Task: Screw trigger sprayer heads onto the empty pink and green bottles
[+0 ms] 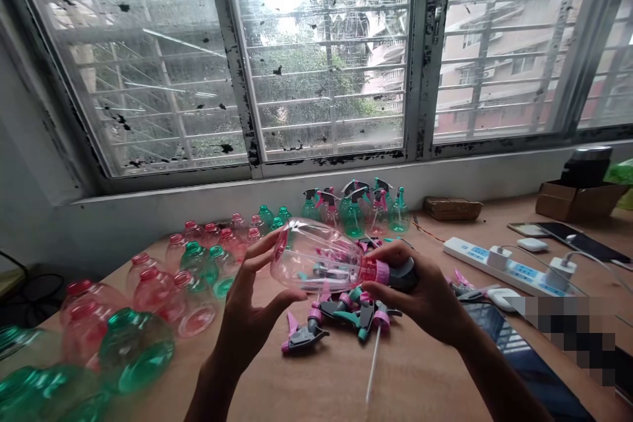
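Observation:
A clear pink spray bottle [316, 254] lies on its side in the air above the wooden table [420, 369]. My left hand [250, 306] cups its base with fingers curled round it. My right hand [420, 290] grips the pink collar and grey trigger head [400, 273] at the bottle's neck. Just under the bottle lies a heap of loose grey, pink and teal trigger heads [341, 316], one with a white dip tube [373, 359] pointing toward me.
Several empty pink and green bottles [148, 303] crowd the table's left side. Finished bottles with triggers [356, 208] stand by the window sill. A white power strip [509, 267] with chargers, phones and cardboard boxes [576, 198] sit at the right.

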A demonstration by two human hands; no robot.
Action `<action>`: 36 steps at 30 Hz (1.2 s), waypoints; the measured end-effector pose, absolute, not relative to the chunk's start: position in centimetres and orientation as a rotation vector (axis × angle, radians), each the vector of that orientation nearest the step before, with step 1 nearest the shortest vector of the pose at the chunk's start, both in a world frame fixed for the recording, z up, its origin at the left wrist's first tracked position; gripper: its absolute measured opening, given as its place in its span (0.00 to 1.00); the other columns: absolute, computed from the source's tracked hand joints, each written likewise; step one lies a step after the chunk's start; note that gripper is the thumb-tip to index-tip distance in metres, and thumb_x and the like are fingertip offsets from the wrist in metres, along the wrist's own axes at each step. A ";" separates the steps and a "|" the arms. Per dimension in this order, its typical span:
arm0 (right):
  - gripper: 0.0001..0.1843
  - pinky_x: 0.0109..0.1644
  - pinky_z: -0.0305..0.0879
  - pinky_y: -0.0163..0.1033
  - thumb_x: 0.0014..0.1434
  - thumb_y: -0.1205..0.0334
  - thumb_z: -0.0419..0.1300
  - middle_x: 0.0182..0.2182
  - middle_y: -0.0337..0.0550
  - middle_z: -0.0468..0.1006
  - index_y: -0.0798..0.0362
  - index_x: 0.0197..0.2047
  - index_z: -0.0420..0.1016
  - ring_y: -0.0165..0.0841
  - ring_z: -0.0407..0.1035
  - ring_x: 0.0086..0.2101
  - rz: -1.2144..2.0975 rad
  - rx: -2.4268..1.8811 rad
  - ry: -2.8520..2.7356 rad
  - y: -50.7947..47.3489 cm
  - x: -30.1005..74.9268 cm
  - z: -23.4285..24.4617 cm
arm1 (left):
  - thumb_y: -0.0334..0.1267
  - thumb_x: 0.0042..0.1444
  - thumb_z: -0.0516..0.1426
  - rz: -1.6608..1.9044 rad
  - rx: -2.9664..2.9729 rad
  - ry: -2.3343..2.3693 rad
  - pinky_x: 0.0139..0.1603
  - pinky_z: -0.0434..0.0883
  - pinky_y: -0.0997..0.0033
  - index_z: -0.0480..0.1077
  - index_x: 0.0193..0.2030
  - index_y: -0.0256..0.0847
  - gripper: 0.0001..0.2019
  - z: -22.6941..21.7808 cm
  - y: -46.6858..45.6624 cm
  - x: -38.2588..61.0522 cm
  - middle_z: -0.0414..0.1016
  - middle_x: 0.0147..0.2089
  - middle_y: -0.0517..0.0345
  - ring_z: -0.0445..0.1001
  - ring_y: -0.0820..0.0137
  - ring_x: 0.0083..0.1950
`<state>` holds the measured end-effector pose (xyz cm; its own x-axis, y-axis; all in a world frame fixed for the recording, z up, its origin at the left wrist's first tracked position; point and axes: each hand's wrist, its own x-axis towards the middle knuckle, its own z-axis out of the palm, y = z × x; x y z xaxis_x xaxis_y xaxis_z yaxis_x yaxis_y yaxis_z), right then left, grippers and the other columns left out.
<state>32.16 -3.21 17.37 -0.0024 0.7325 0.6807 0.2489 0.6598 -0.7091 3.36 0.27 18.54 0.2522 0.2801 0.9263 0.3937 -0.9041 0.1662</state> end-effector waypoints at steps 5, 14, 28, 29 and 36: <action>0.17 0.29 0.72 0.35 0.60 0.49 0.78 0.31 0.36 0.77 0.49 0.43 0.80 0.33 0.75 0.28 0.791 -0.766 -1.545 -3.4 32.2 17.3 | 0.30 0.65 0.69 -1.770 -2.290 -0.522 0.72 0.75 0.59 0.71 0.68 0.48 0.27 18.6 0.5 3.4 0.77 0.69 0.52 0.75 0.65 0.72; 0.13 0.33 0.67 0.35 0.58 0.57 0.79 0.33 0.36 0.78 0.48 0.43 0.83 0.32 0.69 0.30 0.510 -0.820 -1.598 -3.1 32.2 17.3 | 0.48 0.66 0.68 -1.672 -2.349 -0.665 0.73 0.75 0.51 0.68 0.69 0.44 0.28 18.5 0.4 3.3 0.75 0.71 0.44 0.73 0.58 0.74; 0.15 0.32 0.67 0.36 0.58 0.53 0.78 0.33 0.37 0.77 0.48 0.44 0.81 0.33 0.70 0.31 0.533 -0.845 -1.597 -3.1 32.1 17.3 | 0.46 0.63 0.70 -1.604 -2.327 -0.646 0.74 0.74 0.50 0.64 0.74 0.45 0.36 18.6 0.4 3.2 0.72 0.72 0.43 0.72 0.57 0.75; 0.15 0.34 0.67 0.37 0.59 0.54 0.78 0.34 0.38 0.78 0.48 0.44 0.81 0.34 0.71 0.31 0.507 -0.857 -1.608 -3.1 32.0 17.4 | 0.46 0.64 0.69 -1.600 -2.328 -0.658 0.75 0.73 0.51 0.64 0.74 0.45 0.35 18.6 0.5 3.2 0.72 0.73 0.43 0.71 0.57 0.75; 0.15 0.34 0.68 0.38 0.61 0.51 0.76 0.34 0.36 0.75 0.48 0.44 0.80 0.35 0.71 0.31 0.635 -0.853 -1.630 -3.3 32.2 17.3 | 0.34 0.67 0.67 -1.585 -2.216 -0.613 0.74 0.74 0.55 0.66 0.74 0.47 0.30 18.8 0.5 3.7 0.74 0.70 0.49 0.74 0.60 0.72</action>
<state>32.24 -3.26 17.26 -0.1037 0.8052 0.5838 0.1981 0.5920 -0.7812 3.69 0.46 18.85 0.2818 0.1441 0.9486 0.5319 -0.8463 -0.0295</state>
